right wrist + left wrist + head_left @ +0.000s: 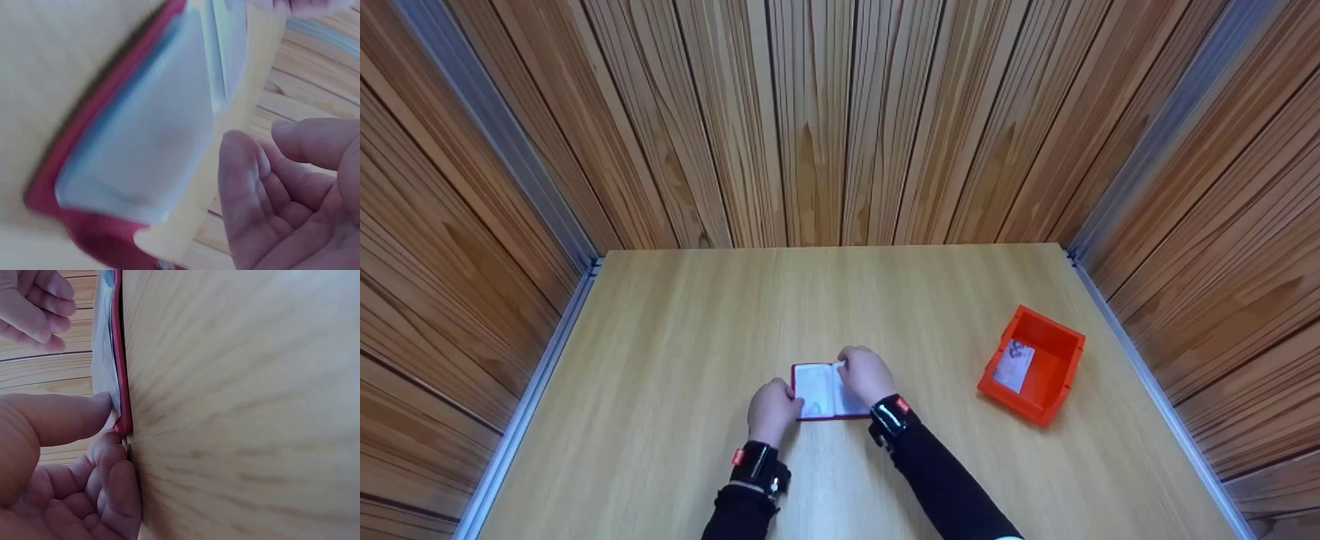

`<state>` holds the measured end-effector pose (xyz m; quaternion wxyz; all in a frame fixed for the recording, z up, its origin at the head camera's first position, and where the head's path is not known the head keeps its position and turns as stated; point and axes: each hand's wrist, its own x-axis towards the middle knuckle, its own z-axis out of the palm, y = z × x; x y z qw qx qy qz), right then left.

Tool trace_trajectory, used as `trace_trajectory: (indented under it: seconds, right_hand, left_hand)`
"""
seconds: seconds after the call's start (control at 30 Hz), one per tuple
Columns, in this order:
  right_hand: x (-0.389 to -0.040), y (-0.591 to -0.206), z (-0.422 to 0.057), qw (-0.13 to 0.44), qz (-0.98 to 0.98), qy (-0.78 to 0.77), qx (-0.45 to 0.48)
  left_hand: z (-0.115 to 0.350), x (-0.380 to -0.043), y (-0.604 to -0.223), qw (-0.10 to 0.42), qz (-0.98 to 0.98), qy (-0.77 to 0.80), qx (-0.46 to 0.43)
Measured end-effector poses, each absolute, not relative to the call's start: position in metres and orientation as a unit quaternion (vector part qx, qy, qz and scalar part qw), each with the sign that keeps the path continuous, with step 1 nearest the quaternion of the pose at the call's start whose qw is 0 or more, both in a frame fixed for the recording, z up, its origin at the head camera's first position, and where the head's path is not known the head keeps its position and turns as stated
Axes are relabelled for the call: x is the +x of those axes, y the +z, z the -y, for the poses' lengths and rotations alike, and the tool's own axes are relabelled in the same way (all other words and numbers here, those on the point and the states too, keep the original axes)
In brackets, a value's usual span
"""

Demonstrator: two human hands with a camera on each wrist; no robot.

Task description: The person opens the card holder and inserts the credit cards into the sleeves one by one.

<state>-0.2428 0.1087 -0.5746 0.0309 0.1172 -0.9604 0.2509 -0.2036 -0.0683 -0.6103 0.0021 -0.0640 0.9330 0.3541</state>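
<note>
A small red card holder (814,388) lies unfolded flat on the table, its clear plastic sleeves (152,124) facing up. At its left edge, my left hand (772,411) pinches the lower corner, with the thumb (73,417) on the sleeve and the fingers against the red cover. My right hand (867,376) is over the holder's right half and hides part of it. In the right wrist view its thumb and bent fingers stand apart with nothing between them, beside the raised sleeves. A red flap with a small metal snap (163,264) shows at the holder's end.
An orange plastic bin (1054,367) stands to the right on the wooden table (697,322). Inside it lies a pale printed card (1014,365). Wood-panelled walls (810,120) with metal edge strips enclose the table at the back and both sides.
</note>
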Motion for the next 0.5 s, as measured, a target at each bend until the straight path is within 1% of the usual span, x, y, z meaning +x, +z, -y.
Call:
trace_trajectory:
  seconds: [0.1, 0.4, 0.5]
  right_hand:
    - [-0.247, -0.572, -0.116, 0.038, 0.962, 0.246, 0.109]
    - [-0.253, -0.575, -0.132, 0.039, 0.968, 0.236, 0.077]
    - [-0.254, -0.578, -0.137, 0.049, 0.971, 0.224, 0.074]
  left_hand:
    - [0.069, -0.203, -0.611, -0.007, -0.935, 0.350, -0.057]
    - [0.069, -0.204, -0.610, 0.011, -0.934, 0.351, -0.068]
    - [0.069, -0.204, -0.610, 0.014, -0.934, 0.350, -0.070]
